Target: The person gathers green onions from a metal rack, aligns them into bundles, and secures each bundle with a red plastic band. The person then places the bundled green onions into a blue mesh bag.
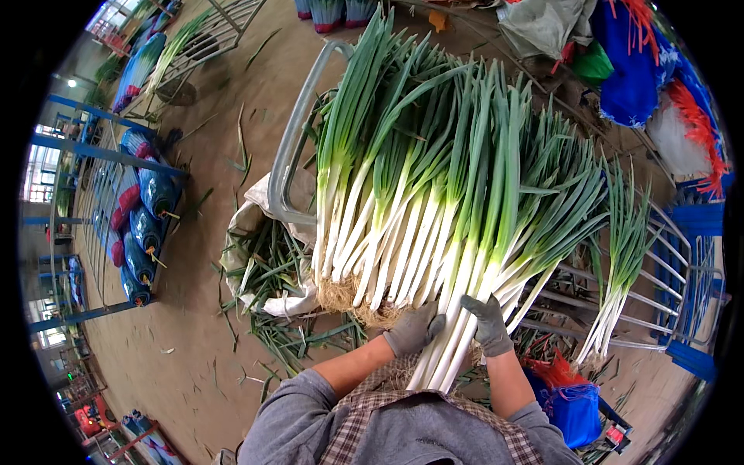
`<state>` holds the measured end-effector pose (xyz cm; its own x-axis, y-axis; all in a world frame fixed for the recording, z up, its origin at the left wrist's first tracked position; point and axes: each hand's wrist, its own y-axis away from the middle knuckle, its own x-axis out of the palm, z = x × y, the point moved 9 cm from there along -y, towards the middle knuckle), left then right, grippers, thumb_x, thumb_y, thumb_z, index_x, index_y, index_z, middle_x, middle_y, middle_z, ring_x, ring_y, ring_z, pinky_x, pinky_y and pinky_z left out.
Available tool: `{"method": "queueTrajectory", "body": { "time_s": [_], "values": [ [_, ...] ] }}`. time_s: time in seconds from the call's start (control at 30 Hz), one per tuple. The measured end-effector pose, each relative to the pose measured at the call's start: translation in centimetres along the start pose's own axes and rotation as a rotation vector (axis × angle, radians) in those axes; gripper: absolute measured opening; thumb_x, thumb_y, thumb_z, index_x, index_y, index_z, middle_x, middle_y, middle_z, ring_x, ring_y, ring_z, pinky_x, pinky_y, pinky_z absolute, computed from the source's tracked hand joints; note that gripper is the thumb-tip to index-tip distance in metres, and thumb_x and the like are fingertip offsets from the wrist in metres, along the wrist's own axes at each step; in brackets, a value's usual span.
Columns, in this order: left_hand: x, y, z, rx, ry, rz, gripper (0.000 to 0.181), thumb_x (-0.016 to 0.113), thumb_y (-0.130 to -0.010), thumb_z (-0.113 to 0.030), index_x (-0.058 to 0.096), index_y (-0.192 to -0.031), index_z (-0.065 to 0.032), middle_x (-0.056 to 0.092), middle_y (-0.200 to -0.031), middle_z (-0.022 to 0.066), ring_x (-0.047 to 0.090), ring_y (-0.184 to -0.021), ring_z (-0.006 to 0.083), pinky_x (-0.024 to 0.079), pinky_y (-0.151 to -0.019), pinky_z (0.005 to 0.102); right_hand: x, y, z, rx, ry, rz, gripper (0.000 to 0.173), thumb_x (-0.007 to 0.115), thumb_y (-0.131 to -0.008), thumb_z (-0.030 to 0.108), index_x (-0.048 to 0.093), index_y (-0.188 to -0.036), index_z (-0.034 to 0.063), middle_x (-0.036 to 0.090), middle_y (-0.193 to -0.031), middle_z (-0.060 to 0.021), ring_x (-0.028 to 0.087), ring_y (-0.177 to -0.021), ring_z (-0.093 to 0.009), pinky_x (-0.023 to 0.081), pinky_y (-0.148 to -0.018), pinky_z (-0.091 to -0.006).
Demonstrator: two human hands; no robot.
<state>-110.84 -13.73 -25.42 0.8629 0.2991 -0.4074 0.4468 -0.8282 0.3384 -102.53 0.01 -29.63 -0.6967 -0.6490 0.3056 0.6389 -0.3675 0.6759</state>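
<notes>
Both my hands wear grey gloves. Between them, close to my apron, is a bundle of several long leeks (465,314), with white stems towards me and green leaves pointing away. My left hand (414,330) presses against the left side of the stems. On their right side, my right hand (489,325) has its fingers against the bundle. Under and around this bundle spreads a wide pile of leeks (372,232), its hairy roots (343,295) showing at the left. The pile lies on a metal rack, and a smaller group of leeks (619,290) lies apart on the right.
A bent metal rail (285,157) rises left of the pile, beside a white sack (293,305) of leaf trimmings. Blue-wrapped leek bundles (145,232) lie on a rack further left. Blue bags with red ties (572,407) are low right. Loose leaves litter the floor (192,349).
</notes>
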Motion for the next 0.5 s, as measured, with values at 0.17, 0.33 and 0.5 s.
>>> {"method": "queueTrajectory", "body": {
  "time_s": [0.17,0.33,0.5],
  "values": [
    [-0.6,0.5,-2.4,-0.042,-0.248,-0.002,0.036,0.047,-0.096,-0.033,0.048,-0.107,0.001,0.063,-0.08,0.024,0.065,-0.071,0.0372,0.05,-0.066,0.0464,-1.0,-0.6,-4.1,0.096,-0.4,0.201,0.054,0.07,-0.074,0.01,0.054,-0.124,-0.0048,0.064,-0.113,-0.0155,0.065,-0.099,-0.027,0.053,-0.089,-0.0382],
    [-0.5,-4.0,5.2,-0.171,0.11,-0.07,0.043,0.049,-0.095,-0.037,0.048,-0.111,0.0032,0.065,-0.089,0.0244,0.066,-0.086,0.0323,0.05,-0.067,0.0434,-4.2,-0.6,-4.7,0.033,-0.273,0.126,0.042,0.073,-0.076,0.018,0.063,-0.109,-0.0054,0.068,-0.101,-0.0144,0.067,-0.091,-0.024,0.056,-0.083,-0.0377],
    [7.2,-14.6,15.9,-0.577,-0.511,-0.036,0.071,0.055,-0.09,-0.044,0.032,-0.135,0.005,0.063,-0.114,0.0211,0.067,-0.096,0.0339,0.054,-0.079,0.0417,-5.6,0.6,-2.2,-0.005,-0.211,0.211,0.048,0.066,-0.076,0.01,0.055,-0.118,-0.0107,0.065,-0.108,-0.0189,0.065,-0.098,-0.032,0.054,-0.087,-0.0411]
  ]
}}
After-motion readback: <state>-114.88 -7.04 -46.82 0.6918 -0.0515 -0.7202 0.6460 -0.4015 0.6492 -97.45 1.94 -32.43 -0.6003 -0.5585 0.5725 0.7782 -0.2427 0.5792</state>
